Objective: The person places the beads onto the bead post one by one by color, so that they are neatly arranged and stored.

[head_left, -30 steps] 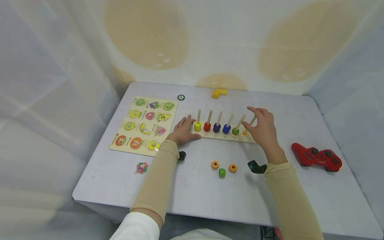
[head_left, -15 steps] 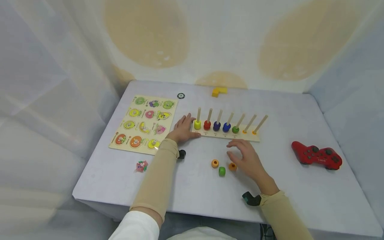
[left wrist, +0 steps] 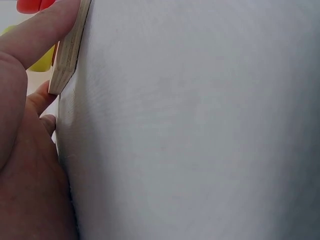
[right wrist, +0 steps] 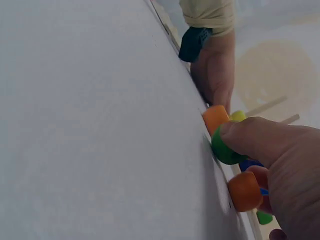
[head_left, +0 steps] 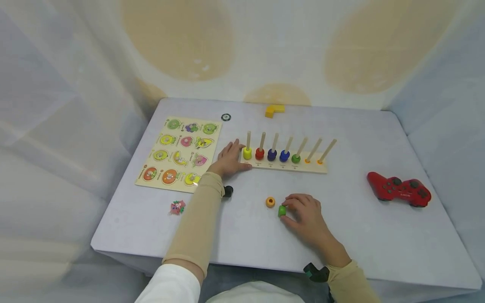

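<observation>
My left hand (head_left: 227, 162) grips the left end of a wooden peg board (head_left: 314, 167). In the left wrist view its thumb (left wrist: 47, 32) presses the board's edge. The board carries a row of upright pegs with yellow, red, purple, blue and green beads at the base of most. My right hand (head_left: 308, 219) pinches a green bead (head_left: 282, 211) between thumb and fingers, low over the table. To the bead's left lies an orange bead (head_left: 270, 202). A second orange bead (right wrist: 245, 192) sits close under the right fingers, mostly hidden in the head view.
A fruit puzzle board (head_left: 182, 153) lies on the left, with a small pink figure (head_left: 177, 207) in front. A red game controller (head_left: 399, 189) rests at the right. Yellow blocks (head_left: 273, 110) and a round chip (head_left: 225, 117) lie near the back edge.
My right hand has come away from the right-hand pegs, down toward the loose beads, and now pinches the green one. My left hand stays at the peg board's end.
</observation>
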Motion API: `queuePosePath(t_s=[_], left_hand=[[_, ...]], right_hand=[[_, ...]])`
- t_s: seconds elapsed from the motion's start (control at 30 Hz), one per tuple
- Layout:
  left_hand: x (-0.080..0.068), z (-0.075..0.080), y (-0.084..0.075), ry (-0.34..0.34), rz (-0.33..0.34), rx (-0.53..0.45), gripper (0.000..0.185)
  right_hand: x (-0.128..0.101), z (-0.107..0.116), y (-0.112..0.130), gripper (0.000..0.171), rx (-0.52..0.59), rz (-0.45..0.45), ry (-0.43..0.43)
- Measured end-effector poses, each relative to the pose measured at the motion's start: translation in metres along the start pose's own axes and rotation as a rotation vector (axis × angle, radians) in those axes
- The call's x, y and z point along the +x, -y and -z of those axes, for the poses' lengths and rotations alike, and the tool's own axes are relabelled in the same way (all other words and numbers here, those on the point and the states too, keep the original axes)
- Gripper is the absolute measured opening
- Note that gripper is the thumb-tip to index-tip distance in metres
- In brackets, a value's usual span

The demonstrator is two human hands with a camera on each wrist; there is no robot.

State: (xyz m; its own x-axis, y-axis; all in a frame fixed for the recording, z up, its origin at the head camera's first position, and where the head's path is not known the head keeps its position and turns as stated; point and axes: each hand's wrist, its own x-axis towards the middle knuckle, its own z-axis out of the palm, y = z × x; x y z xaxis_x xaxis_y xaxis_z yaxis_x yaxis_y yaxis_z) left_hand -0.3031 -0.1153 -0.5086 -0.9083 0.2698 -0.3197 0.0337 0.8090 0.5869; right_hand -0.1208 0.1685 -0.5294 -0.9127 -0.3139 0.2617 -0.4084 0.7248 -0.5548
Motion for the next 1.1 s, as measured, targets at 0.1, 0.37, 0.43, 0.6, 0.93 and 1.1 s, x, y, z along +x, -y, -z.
queuePosePath(t_s=[0.1,0.37,0.43,0.6,0.93,1.1], left_hand=[[0.002,0.0,0.001,0.014,0.012,0.014,0.085],[0.001,0.001,-0.001,-0.008,-0.011,-0.013,0.086],[0.002,0.001,0.0,-0.001,-0.007,-0.009,0.087],[0.004,-0.001,0.004,0.007,-0.002,-0.001,0.088],[0.002,-0.004,0.007,-0.006,-0.018,-0.003,0.088],[0.002,-0.003,0.006,-0.009,-0.028,0.013,0.088]], right_hand=[[-0.002,0.004,0.002,0.031,-0.035,-0.054,-0.015],[-0.01,0.011,0.001,0.033,-0.143,-0.052,-0.068],[-0.004,0.014,-0.001,0.033,-0.104,-0.043,-0.083],[0.039,0.043,-0.008,0.035,0.054,-0.101,-0.243],[0.13,0.089,-0.017,0.034,0.068,-0.253,-0.382],[0.137,0.092,-0.015,0.034,0.026,-0.321,-0.318]])
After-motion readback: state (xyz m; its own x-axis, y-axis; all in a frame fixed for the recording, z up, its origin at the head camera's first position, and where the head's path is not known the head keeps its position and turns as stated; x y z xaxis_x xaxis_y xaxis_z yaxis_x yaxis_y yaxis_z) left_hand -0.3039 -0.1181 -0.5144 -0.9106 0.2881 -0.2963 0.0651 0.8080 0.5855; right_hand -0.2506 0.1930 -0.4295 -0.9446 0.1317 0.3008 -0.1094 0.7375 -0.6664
